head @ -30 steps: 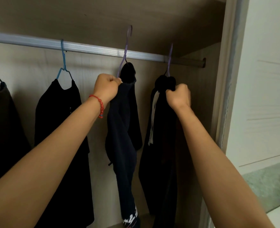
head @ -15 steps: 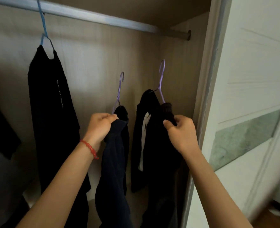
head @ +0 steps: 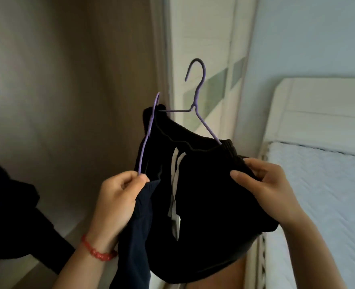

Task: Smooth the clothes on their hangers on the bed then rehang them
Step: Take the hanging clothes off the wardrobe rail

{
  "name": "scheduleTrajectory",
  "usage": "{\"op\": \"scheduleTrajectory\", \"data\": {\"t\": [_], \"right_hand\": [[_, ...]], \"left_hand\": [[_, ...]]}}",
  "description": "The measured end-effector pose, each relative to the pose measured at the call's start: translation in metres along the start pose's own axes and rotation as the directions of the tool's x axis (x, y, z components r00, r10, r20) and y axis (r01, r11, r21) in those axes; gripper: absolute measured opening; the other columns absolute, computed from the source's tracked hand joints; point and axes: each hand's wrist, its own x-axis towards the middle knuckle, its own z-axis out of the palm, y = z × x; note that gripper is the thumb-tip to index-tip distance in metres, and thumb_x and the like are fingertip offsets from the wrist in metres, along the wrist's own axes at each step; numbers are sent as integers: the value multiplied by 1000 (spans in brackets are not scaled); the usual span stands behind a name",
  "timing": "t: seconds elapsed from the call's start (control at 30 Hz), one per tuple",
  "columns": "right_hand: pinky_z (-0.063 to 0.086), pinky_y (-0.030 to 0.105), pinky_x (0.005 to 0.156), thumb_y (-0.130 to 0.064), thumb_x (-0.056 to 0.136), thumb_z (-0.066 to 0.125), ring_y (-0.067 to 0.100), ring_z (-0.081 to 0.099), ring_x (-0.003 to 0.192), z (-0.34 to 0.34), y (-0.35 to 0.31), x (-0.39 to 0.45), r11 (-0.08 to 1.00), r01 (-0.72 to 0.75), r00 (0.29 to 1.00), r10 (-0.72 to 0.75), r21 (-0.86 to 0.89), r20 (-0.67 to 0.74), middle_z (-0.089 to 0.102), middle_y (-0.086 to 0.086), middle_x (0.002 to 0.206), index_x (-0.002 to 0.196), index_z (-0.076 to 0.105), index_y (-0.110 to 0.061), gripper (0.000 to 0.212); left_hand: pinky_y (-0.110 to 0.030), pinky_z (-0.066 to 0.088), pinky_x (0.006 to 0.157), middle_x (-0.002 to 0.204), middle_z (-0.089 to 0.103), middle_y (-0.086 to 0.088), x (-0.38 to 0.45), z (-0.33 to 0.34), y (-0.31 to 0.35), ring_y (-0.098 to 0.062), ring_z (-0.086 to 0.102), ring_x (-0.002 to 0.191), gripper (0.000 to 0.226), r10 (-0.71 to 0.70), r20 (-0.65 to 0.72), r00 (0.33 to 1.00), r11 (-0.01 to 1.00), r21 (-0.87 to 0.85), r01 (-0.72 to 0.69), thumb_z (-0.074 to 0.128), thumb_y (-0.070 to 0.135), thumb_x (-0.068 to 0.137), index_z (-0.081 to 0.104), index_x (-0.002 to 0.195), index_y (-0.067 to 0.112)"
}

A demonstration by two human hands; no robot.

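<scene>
My left hand (head: 118, 203), with a red bead bracelet at the wrist, grips a dark navy garment (head: 137, 243) and the lower end of its purple hanger (head: 149, 134). My right hand (head: 264, 188) is closed on the waistband of a black garment (head: 205, 205) with a white stripe, which hangs on a second purple hanger (head: 199, 101). Both garments are off the rail and held in the air in front of me, beside the bed (head: 322, 195).
The open wardrobe's beige inner wall (head: 68, 80) fills the left. A black garment (head: 11, 215) still hangs at the lower left. A white wardrobe door (head: 205, 49) stands behind the hangers, and the bed's white headboard (head: 322, 101) is at the right.
Both hands have lifted their hangers off the rail, lowered them and swung right, out of the wardrobe toward the bed. The rail has left the view.
</scene>
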Motion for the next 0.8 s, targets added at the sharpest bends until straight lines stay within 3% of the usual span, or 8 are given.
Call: {"op": "scheduleTrajectory", "data": {"t": [0.07, 0.2, 0.3, 0.4, 0.53, 0.7, 0.8], "right_hand": [[43, 12, 47, 2, 82, 61, 3, 58, 49, -24, -6, -33, 999, -24, 999, 23, -24, -32, 63, -6, 53, 78, 68, -11, 15], [46, 14, 48, -5, 76, 64, 9, 61, 51, -67, -17, -88, 996, -71, 979, 59, -55, -195, 64, -1, 55, 75, 71, -10, 9], [50, 17, 51, -17, 69, 64, 15, 64, 56, -90, -20, -119, 991, -120, 950, 96, -65, -296, 67, 2, 59, 76, 73, -16, 11], [50, 18, 52, -14, 70, 65, 17, 64, 56, -111, -24, -146, 984, -155, 916, 108, -91, -387, 66, 5, 58, 74, 73, -16, 9], [50, 14, 50, 3, 78, 62, 11, 65, 54, -141, -30, -184, 958, -248, 821, 128, -145, -557, 67, 2, 57, 75, 72, -17, 22], [50, 12, 51, -2, 80, 65, 8, 65, 54, -174, -32, -232, 907, -374, 679, 127, -192, -723, 68, 4, 60, 76, 72, -22, 21], [49, 11, 50, -1, 80, 65, 8, 63, 52, -192, -34, -260, 891, -412, 578, 93, -191, -811, 67, 3, 58, 77, 71, -25, 25]], "left_hand": [[-32, 27, 56, 63, 44, -12, -21, 13, 7, -21, 36, 62, 21, 20, 92, 996, 1000, -20, -18, 60, 31, 73, 64, 68, 11], [-17, 26, 38, 57, 44, -10, -57, 36, 24, -16, 35, 52, 20, 52, 171, 984, 997, -70, -41, 59, 16, 84, 61, 66, 6], [-15, 25, 37, 50, 38, -5, -78, 54, 35, -12, 32, 47, 22, 51, 249, 967, 988, -154, -13, 58, 13, 84, 58, 65, 1], [-12, 23, 36, 43, 34, 0, -94, 79, 39, -5, 31, 40, 28, 45, 351, 935, 978, -207, 30, 57, 9, 85, 54, 60, -4], [-12, 22, 37, 41, 31, 4, -109, 126, 37, -5, 27, 38, 34, 87, 462, 883, 972, -234, 27, 55, 10, 87, 45, 55, 4], [-14, 22, 39, 41, 28, 9, -120, 194, 37, -5, 24, 41, 43, 141, 555, 820, 964, -265, 14, 54, 12, 88, 34, 50, 14], [-15, 21, 38, 42, 28, 8, -130, 233, 43, -5, 24, 41, 38, 186, 630, 754, 952, -305, 20, 54, 11, 88, 40, 53, 6]]}}
